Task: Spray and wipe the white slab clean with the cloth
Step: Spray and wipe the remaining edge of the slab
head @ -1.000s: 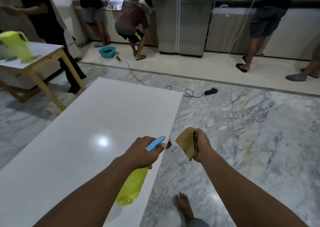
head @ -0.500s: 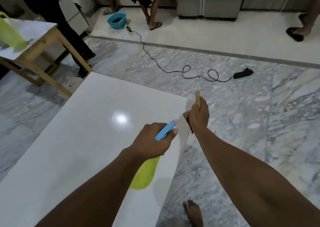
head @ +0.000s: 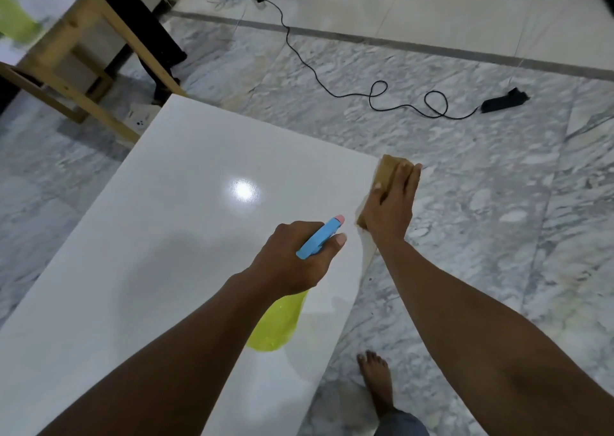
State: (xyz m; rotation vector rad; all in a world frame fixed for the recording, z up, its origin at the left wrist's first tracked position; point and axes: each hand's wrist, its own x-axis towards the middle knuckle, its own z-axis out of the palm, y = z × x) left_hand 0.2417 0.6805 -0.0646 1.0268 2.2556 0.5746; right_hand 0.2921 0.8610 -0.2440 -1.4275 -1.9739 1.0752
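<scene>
Overhead, left hand grips spray bottle; right hand flat, pressing cloth on glossy white slab.

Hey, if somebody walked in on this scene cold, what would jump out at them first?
Probably the big glossy white slab filling the lower left, with a bright light glare near its middle. Next, the left hand gripping a yellow spray bottle with a blue trigger above the slab, and the right hand pressing a tan cloth flat at the slab's right edge. A black cord snakes across the marble floor beyond.
</scene>
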